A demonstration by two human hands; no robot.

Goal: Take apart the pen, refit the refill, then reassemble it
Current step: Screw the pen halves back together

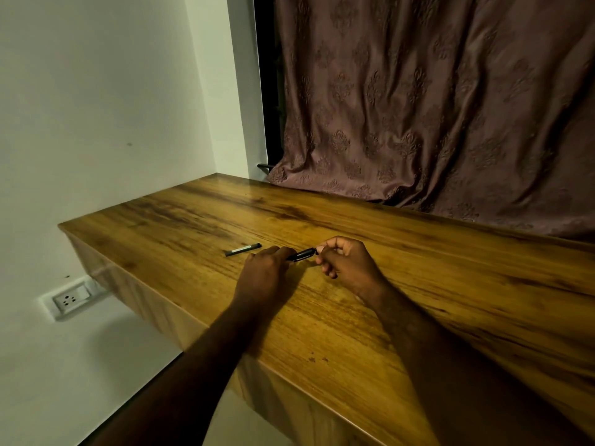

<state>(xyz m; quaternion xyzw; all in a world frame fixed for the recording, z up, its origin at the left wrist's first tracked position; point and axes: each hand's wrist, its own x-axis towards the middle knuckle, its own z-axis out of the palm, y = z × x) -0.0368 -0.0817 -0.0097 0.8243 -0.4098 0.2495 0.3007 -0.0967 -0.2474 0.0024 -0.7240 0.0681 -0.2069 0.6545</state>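
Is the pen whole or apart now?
Apart, likely: left hand and right hand hold the black body; a slim part lies separate on the table.

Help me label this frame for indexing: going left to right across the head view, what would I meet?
Wall socket → loose pen piece on the wooden desk → left hand → black pen gripped by both hands → right hand.

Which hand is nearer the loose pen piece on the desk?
Left. The left hand is just right of the loose pen piece, apart; the right hand farther right, past the held barrel.
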